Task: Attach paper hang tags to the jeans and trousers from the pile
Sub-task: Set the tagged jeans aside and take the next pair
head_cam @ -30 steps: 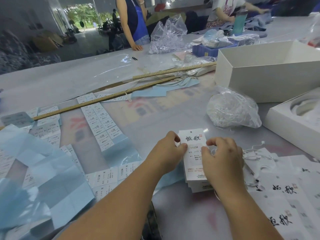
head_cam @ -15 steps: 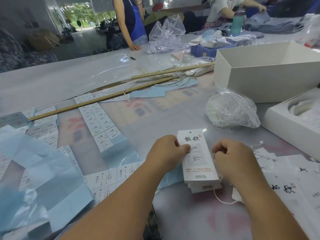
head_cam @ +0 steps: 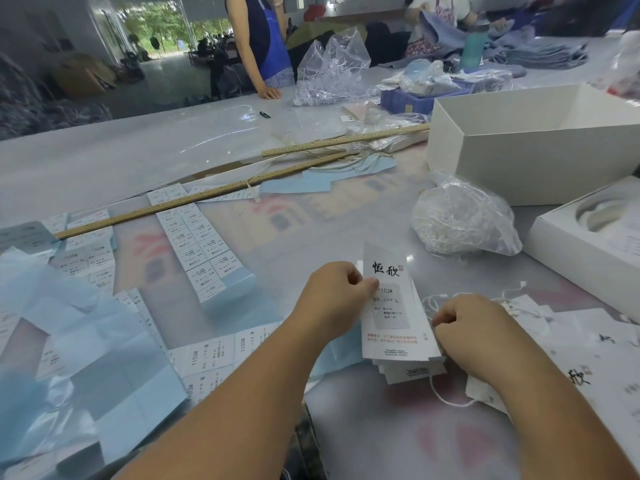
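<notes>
At the near edge of the table, just ahead of me, my left hand is pinching the top hang tag by its left edge, thumb on the printed face just under the black brush lettering, and the tag sits tilted up off the stack of tags beneath it. The tag's long axis runs near to far, leaning slightly left at the far end, with the lettered end far from me. My right hand is right beside the tag's right edge, fingers curled in tight around a white string; I see one bit of it looping over the knuckles on the far side and another trailing out near the wrist. So the string is on the right of the tag and the lettered far end, where I'd expect a hole, though I can't make one out, lies up and left of those right fingertips. That's my read on the next move: the right hand carries the string end far and left to the tag's top, the left holds it steady. No jeans or trousers under my hands; folded denim lies far right across the table. The bag of loose strings rests just beyond the tags, with more lettered tags spread to the right.
</notes>
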`<state>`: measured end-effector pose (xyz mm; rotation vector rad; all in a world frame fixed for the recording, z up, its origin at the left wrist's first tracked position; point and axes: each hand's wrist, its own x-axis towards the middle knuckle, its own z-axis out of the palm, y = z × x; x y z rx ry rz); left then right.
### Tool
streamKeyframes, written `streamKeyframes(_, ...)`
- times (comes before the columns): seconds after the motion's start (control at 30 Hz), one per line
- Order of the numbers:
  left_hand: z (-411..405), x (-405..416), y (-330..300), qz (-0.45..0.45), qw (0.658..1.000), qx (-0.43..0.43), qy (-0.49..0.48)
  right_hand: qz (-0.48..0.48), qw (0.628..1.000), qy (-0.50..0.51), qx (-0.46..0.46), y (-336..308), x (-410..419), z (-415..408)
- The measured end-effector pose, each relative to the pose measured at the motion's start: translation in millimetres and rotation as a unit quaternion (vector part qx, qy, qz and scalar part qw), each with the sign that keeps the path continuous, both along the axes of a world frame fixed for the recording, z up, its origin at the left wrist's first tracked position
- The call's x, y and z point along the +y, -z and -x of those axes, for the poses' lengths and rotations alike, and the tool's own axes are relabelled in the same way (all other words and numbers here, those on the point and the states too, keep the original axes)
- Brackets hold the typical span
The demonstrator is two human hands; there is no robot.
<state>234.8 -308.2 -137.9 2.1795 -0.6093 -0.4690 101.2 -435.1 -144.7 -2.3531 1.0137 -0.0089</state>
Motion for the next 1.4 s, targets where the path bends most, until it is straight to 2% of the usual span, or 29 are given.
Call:
streamKeyframes(0.13,2.0,-0.9,-2.1,0.031,0.999,0.004,0.008,0.025,0.999,0.020,-0.025,8.8,-1.4,-1.9)
streamKeyframes(0.27,2.6,-0.7,-1.8,0.015,1.000,-0.006,0.023,0.054,0.997,0.043,-0.038,13.5,-1.7,-2.8)
streamKeyframes(0.5,7.1,0.9,-3.8,-0.030,0.994,-0.102,0.011,0.090,0.992,0.068,-0.062,14.4,1.1,-3.4)
streamKeyframes(0.6,6.5,2.8,-4.3,-0.031,0.994,-0.101,0.002,0.095,0.989,0.077,-0.081,14.9,1.4,-3.4)
streamKeyframes(0.7,6.9,2.6,-5.1,-0.033,0.995,-0.092,0.001,0.093,0.991,0.068,-0.075,16.3,2.3,-4.0)
streamKeyframes(1.07,5.4,2.5,-6.2,-0.043,0.988,-0.145,-0.015,0.100,0.992,0.061,-0.043,16.8,2.9,-7.1)
streamKeyframes(1.17,5.3,2.8,-6.4,-0.031,0.988,-0.148,-0.015,0.068,0.987,0.079,-0.120,15.2,1.2,-6.8)
streamKeyframes(1.23,5.8,3.0,-7.1,-0.008,0.992,-0.124,-0.018,0.059,0.971,0.079,-0.218,11.2,2.9,-6.5)
streamKeyframes(1.3,6.3,2.7,-9.2,0.034,0.996,-0.074,-0.022,0.034,0.939,0.081,-0.334,4.8,6.6,-5.5)
streamKeyframes(1.4,6.7,1.6,-12.2,0.095,0.995,-0.023,-0.020,-0.078,0.884,0.075,-0.454,-3.1,12.3,-3.3)
